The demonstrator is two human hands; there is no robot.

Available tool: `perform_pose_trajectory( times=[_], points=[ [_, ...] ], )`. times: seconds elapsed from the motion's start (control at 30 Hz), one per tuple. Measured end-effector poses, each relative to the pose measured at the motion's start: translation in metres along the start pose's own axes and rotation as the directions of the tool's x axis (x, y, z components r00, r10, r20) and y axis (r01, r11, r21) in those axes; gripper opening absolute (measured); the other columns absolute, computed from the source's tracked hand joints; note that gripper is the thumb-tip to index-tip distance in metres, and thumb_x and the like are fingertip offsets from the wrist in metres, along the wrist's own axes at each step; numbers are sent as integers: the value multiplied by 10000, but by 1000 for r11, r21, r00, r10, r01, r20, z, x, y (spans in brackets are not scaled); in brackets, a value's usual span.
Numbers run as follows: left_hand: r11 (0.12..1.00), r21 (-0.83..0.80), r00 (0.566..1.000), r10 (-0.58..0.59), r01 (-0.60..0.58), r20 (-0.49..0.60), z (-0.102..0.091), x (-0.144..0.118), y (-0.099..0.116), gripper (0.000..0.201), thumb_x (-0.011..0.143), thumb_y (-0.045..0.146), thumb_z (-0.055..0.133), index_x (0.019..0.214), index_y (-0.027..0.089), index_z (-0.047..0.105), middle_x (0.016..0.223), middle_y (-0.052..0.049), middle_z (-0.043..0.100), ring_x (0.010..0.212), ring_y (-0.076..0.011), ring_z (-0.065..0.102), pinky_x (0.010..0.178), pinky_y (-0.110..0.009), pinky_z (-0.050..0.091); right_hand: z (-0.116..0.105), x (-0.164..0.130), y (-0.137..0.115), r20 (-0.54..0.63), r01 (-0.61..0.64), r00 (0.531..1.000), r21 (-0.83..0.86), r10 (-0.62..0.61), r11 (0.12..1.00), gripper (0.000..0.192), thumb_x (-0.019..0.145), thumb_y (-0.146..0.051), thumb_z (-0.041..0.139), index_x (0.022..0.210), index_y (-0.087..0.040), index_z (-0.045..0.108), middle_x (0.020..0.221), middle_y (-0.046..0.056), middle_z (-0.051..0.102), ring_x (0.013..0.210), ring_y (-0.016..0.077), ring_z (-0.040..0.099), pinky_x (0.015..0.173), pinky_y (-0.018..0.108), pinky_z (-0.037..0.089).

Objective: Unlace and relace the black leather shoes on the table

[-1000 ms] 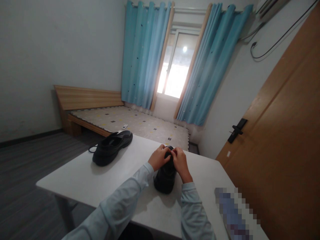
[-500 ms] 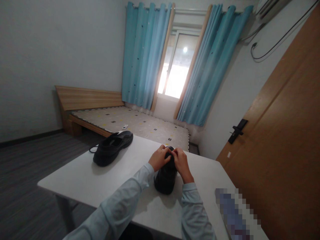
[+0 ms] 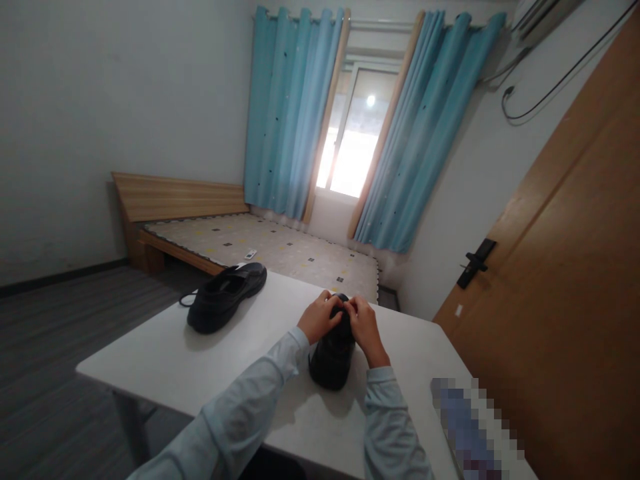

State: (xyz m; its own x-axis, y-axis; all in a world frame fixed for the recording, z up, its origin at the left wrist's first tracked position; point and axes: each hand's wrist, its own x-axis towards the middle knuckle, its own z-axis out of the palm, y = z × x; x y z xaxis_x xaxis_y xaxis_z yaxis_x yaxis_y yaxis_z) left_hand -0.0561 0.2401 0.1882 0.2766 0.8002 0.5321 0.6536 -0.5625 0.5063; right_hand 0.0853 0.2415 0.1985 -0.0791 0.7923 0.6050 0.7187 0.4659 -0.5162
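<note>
A black shoe (image 3: pixel 332 359) stands on the white table (image 3: pixel 165 363), heel toward me. My left hand (image 3: pixel 319 317) and my right hand (image 3: pixel 365 327) both rest on its upper part, fingertips pinched together near the tongue; whatever they pinch is too small and dark to make out. A second black shoe (image 3: pixel 225 297) lies further left on the table, apart from both hands, with a loose lace hanging over the table's far edge.
A blurred-out object (image 3: pixel 467 427) lies at the table's right front corner. A wooden door (image 3: pixel 560 280) with a black handle stands close on the right. Behind the table are a low bed (image 3: pixel 260 247), blue curtains and a window.
The hands stay on the shoe with only tiny finger movements. The view has shifted very slightly.
</note>
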Motion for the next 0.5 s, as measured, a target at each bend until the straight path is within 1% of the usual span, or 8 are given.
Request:
perform_pose_trajectory(
  times=[0.3, 0.5],
  points=[
    [1000, -11, 1000, -8, 8, 0, 0, 0, 0, 214, 788, 209, 539, 997, 201, 584, 961, -40, 499, 879, -167, 576, 837, -302, 470, -2, 0, 1, 13, 34, 999, -47, -34, 998, 183, 839, -280, 443, 708, -201, 543, 727, 33, 598, 714, 187, 558, 636, 273, 384],
    [1000, 23, 1000, -6, 6, -7, 0, 0, 0, 175, 797, 239, 535, 963, 206, 581, 943, -36, 494, 845, -169, 580, 803, -294, 478, -9, -2, 3, 64, 36, 998, -134, -28, 990, 186, 850, -278, 447, 703, -214, 541, 726, 24, 607, 677, 182, 559, 599, 264, 352]
  ],
)
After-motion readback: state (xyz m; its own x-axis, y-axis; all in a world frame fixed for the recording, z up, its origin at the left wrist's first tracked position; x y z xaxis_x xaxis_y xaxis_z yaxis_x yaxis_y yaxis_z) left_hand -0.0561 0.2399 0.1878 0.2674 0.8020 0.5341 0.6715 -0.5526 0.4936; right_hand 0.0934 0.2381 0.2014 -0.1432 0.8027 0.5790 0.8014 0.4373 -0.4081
